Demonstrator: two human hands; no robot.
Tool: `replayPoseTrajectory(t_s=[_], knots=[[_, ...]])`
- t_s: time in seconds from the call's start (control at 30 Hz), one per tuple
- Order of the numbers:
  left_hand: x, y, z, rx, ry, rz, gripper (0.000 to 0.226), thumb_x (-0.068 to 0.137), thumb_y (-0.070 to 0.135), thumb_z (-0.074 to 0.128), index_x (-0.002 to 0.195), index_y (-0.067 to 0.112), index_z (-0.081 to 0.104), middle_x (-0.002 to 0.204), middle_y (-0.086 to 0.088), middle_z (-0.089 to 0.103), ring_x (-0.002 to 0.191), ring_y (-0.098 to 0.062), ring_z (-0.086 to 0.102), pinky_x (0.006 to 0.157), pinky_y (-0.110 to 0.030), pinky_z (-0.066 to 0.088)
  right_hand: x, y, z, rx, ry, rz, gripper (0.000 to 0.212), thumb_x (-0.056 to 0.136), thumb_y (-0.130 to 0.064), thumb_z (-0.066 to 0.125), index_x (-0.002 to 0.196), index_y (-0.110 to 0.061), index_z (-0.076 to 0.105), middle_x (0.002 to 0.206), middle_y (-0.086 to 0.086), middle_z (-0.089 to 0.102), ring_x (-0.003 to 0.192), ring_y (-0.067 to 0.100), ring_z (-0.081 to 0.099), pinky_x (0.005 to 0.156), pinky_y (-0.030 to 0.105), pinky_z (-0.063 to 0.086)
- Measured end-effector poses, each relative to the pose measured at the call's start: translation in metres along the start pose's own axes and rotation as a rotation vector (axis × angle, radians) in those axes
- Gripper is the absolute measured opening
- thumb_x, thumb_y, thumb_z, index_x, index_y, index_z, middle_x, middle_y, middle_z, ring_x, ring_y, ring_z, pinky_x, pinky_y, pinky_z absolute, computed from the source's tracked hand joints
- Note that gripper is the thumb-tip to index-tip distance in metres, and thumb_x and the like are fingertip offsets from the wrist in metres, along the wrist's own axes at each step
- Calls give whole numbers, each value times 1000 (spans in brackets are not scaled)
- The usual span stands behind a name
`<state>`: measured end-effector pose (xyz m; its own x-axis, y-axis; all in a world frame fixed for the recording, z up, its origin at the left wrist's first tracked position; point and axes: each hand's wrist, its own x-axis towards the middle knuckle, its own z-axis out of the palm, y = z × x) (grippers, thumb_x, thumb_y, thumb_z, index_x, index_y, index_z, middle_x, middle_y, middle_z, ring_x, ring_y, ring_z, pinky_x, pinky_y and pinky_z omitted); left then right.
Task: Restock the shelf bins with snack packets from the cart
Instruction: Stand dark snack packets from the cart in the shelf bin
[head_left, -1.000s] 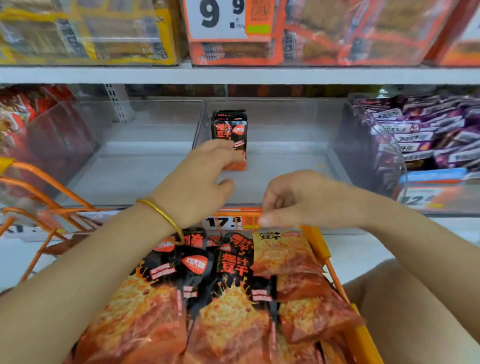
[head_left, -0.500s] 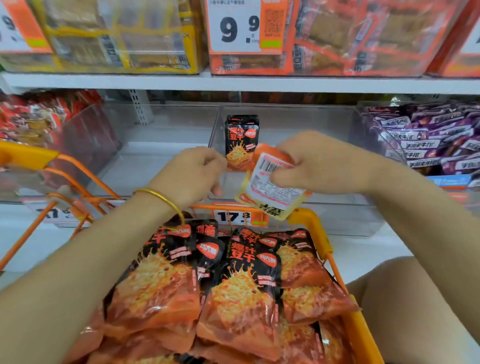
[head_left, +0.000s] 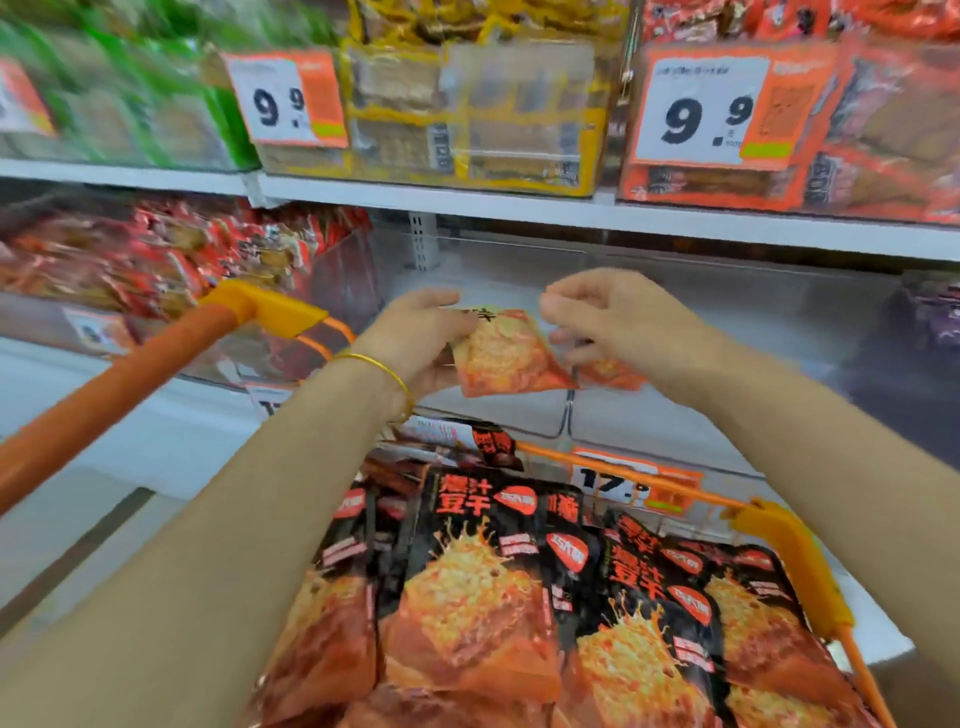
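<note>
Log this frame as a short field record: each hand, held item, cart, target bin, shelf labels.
left hand: the left hand grips the left edge of an orange snack packet
right hand: the right hand has its fingers curled by the packet's right corner; grip unclear
second packet: an orange corner shows below the right hand
cart: the orange cart is piled with black-and-orange packets
target: the clear bin is behind the hands
labels: price tags on the upper shelf read 9.9
image: motion-blurred
</note>
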<state>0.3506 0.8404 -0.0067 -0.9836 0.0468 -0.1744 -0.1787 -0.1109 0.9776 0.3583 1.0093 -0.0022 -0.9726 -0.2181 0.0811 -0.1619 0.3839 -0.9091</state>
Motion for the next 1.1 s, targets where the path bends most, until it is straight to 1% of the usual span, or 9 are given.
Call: replayPoseTrajectory(t_s=[0.13, 0.27, 0.37, 0.5, 0.6, 0.7, 0.77, 0.83, 1.1], knots=[[13, -6, -18, 64, 1, 54, 43, 94, 1, 47, 134, 12, 39, 78, -5, 52, 60, -13, 52, 47, -19, 50, 25, 2, 25, 220, -263, 248, 16, 96, -15, 52, 82, -8, 55, 50, -5, 59, 43, 3, 54, 41, 16, 47], [27, -13, -34, 123, 80, 67, 49, 93, 4, 49, 138, 11, 32, 109, -10, 54, 78, -17, 58, 66, -31, 54, 56, 10, 41, 384, -255, 368, 2, 89, -8, 59, 89, -8, 61, 81, 7, 67, 65, 14, 64, 70, 29, 57], [36, -18, -45, 384, 139, 131, 54, 93, 12, 53, 141, 9, 28, 126, -9, 46, 105, -23, 53, 94, -40, 47, 73, 16, 50, 352, -178, 426, 7, 90, -12, 60, 84, -16, 57, 75, 1, 67, 60, 11, 65, 59, 23, 56], [40, -26, -56, 812, 187, 239, 50, 92, 13, 51, 139, 7, 34, 138, -14, 42, 126, -26, 42, 101, -29, 35, 86, 25, 61, 319, -87, 498, 5, 90, -12, 59, 94, -15, 57, 74, 2, 65, 53, 11, 65, 47, 23, 54], [32, -33, -54, 1251, 146, 234, 45, 91, 11, 50, 134, 5, 39, 136, -19, 38, 128, -32, 35, 102, -31, 27, 88, 30, 66, 320, -38, 538, 19, 92, -9, 56, 110, -10, 52, 80, 7, 63, 64, 19, 64, 60, 40, 56], [28, -35, -52, 1392, 134, 151, 41, 89, 10, 51, 129, 4, 42, 132, -20, 35, 125, -36, 34, 100, -34, 30, 85, 30, 68, 217, -54, 550, 4, 96, -6, 48, 100, -5, 48, 70, 10, 66, 62, 24, 65, 70, 52, 52], [27, -34, -53, 1426, 125, 122, 42, 87, 8, 52, 128, 5, 42, 132, -19, 34, 125, -36, 35, 100, -35, 32, 80, 27, 69, 94, -128, 583, 9, 100, -11, 40, 95, -6, 45, 61, 11, 68, 55, 25, 67, 68, 51, 52], [27, -34, -53, 1446, 106, 110, 42, 88, 10, 52, 128, 5, 42, 133, -19, 35, 125, -35, 36, 100, -35, 33, 77, 24, 72, 9, -173, 589, 15, 101, -16, 37, 110, -6, 44, 79, 15, 69, 61, 29, 67, 62, 45, 53], [29, -35, -56, 1495, 91, 143, 32, 97, 22, 33, 111, 1, 53, 119, -18, 54, 111, -35, 49, 86, -36, 40, 58, 25, 85, -284, -44, 373, 39, 101, -34, 36, 121, -3, 26, 88, 21, 62, 69, 33, 66, 53, 36, 54]])
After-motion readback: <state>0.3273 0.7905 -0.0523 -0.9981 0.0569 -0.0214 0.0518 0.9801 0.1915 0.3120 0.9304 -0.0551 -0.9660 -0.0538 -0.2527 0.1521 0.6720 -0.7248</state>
